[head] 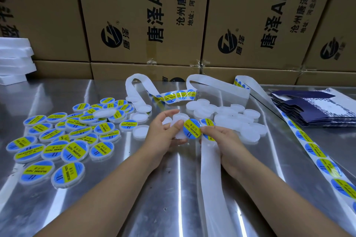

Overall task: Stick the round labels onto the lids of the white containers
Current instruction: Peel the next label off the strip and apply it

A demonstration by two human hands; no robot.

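My left hand (165, 134) grips a white container (178, 121) above the steel table, thumb on its lid. My right hand (224, 140) pinches a round blue-and-yellow label (192, 128) at its edge, held against the container's right side. A white backing strip (211, 171) runs under my right hand toward me. Unlabelled white containers (227, 115) are heaped just behind my hands. Labelled containers (63, 136) lie spread on the left.
A label strip (316, 152) with several stickers runs along the right of the steel table (119, 188). Dark blue flat cartons (316, 107) are stacked far right. Cardboard boxes (146, 15) wall off the back; white foam sheets (13, 59) sit far left.
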